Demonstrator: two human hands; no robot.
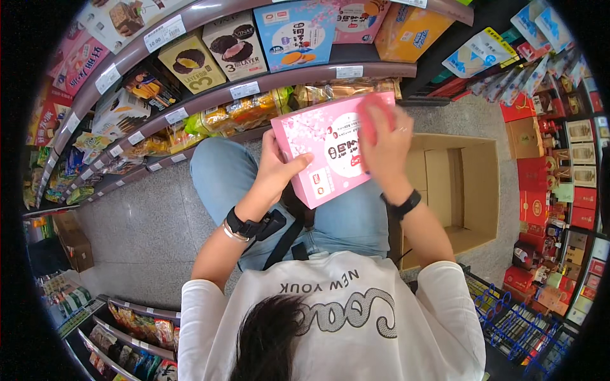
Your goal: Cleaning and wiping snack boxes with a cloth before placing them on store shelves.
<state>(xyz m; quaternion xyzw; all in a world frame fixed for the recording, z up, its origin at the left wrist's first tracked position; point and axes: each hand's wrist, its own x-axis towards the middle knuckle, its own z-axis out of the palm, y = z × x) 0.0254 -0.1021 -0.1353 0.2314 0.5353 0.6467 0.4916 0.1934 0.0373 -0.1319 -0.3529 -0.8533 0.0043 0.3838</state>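
A pink snack carton (305,138) printed with blossoms and dark writing is held tilted above my bent knees. My left hand (281,166) grips its left side, thumb on the front face and fingers behind the edge. Over the carton's right part is my right hand (393,143), blurred by motion. Its fingers press a red cloth or pad (376,116) against the front face; the blur hides which it is. That hand covers some of the printed circle.
Curved shelves (295,71) of boxed biscuits and bagged snacks stand ahead, close to the carton. A blue carton (295,35) sits there. At my right an open cardboard box (479,190) rests on the speckled floor (138,228). Red gift boxes (533,205) line the far right.
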